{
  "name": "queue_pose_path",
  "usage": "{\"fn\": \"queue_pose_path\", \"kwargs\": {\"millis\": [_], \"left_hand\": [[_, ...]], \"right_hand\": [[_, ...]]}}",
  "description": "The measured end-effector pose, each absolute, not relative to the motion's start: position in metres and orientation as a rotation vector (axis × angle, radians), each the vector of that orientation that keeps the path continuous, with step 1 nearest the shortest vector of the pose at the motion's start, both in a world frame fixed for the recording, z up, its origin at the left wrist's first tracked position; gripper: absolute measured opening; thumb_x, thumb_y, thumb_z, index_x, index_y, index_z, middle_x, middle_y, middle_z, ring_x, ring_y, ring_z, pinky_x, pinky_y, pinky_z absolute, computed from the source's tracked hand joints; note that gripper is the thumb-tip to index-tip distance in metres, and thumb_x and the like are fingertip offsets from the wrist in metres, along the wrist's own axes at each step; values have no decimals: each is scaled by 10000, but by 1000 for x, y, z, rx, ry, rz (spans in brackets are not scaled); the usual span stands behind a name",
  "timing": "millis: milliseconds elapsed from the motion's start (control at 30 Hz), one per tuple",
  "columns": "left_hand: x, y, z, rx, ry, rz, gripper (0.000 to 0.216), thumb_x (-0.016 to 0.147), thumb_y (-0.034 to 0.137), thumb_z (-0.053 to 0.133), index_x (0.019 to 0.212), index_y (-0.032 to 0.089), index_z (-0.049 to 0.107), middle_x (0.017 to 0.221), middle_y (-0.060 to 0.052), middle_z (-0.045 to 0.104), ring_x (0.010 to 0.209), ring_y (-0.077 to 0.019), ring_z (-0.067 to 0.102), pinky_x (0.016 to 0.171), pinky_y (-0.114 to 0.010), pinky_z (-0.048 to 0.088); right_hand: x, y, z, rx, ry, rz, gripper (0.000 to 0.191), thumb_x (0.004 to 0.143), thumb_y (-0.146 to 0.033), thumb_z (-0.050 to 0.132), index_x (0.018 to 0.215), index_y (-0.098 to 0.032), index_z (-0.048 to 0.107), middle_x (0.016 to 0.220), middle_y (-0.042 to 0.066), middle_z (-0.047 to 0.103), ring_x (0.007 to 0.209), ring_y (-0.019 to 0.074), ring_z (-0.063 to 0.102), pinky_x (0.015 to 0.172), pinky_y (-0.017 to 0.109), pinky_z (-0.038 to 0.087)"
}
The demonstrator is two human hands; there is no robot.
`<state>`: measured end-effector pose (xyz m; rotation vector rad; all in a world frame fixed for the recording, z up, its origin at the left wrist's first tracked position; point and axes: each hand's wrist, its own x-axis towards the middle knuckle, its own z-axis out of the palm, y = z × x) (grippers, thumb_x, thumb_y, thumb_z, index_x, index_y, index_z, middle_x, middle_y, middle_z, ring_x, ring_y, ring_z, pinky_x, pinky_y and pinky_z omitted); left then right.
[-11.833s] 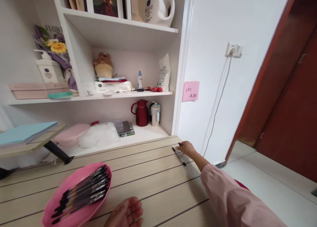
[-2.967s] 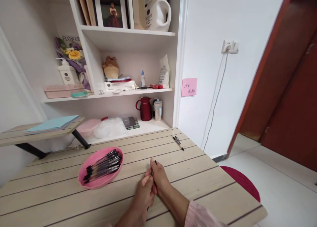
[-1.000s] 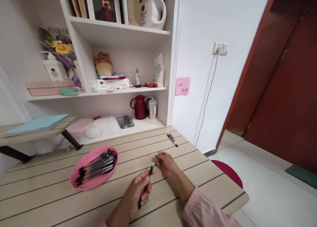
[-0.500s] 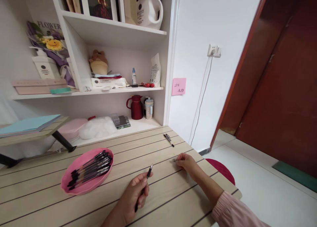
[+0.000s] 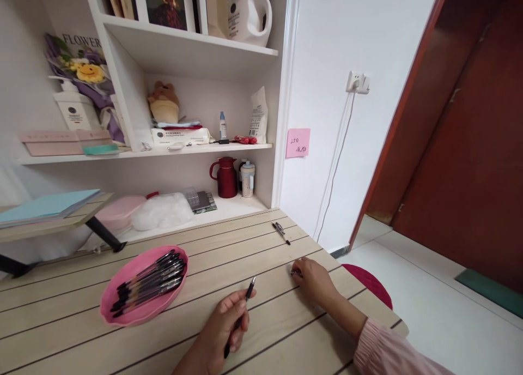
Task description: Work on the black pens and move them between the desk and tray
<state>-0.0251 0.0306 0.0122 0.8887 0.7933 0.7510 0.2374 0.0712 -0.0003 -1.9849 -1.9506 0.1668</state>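
My left hand (image 5: 220, 328) is closed around a black pen (image 5: 241, 319) whose bare tip points up and away over the wooden table (image 5: 265, 255). My right hand (image 5: 314, 279) rests on the table to the right, fingers pinched on a small pen cap (image 5: 295, 272) that barely shows. A pink bowl (image 5: 122, 315) holding several black pens sits to the left of my hands. One more pen with its cap (image 5: 281, 232) lies near the table's far right corner.
White shelves (image 5: 183, 151) behind the table carry a red jug (image 5: 224, 177), a cup, bottles, boxes and a plush toy. A small stand with a blue folder (image 5: 44, 206) is at far left. The table's right edge drops to a red cushion (image 5: 368, 282) on the floor. A red door is at right.
My hands have pulled apart: the cap came off the pen, and my right hand carried it right and down to the table. My left hand keeps the uncapped pen.
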Motion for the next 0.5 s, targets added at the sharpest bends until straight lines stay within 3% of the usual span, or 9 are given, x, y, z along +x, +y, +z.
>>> {"fn": "queue_pose_path", "kwargs": {"millis": [267, 500], "left_hand": [[-24, 30, 13, 882, 797, 741, 480, 697, 389, 606, 1114, 180, 490, 524, 77, 484, 289, -1, 230, 308, -161, 126], [-26, 33, 9, 890, 773, 736, 466, 727, 385, 578, 1123, 161, 476, 523, 75, 480, 286, -2, 226, 304, -163, 135]], "right_hand": [[226, 123, 29, -2117, -1832, 183, 172, 752, -289, 518, 845, -215, 642, 865, 50, 652, 816, 180, 576, 629, 240, 339], [215, 170, 24, -2219, -1818, 153, 180, 759, -268, 516, 849, -166, 633, 911, 120, 645, 851, 224, 586, 650, 270, 365]]}}
